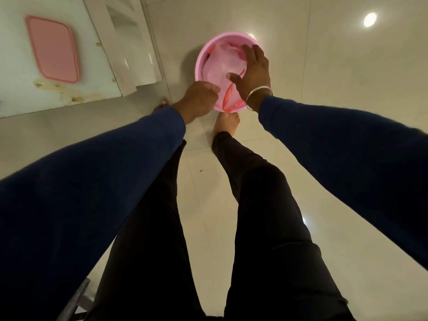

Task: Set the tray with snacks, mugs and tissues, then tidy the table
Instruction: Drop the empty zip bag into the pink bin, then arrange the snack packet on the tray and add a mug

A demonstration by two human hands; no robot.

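Observation:
A round pink bin (pixel 199 66) stands on the floor in front of my feet, lined with a clear plastic bag (pixel 222 63) with red handles. My right hand (pixel 252 72) hovers over the bin with fingers spread and empty. My left hand (pixel 200 100) is at the bin's near left rim, fingers curled; I cannot tell whether it holds anything. A pink tray (pixel 52 48) lies on the glass table (pixel 14 72) at the upper left.
The table top has brown smears near its front edge (pixel 69 93). A white table frame (pixel 129 42) runs between table and bin. Glossy tiled floor (pixel 324 112) surrounds the bin. A dark chair part (pixel 74 302) shows at the bottom left.

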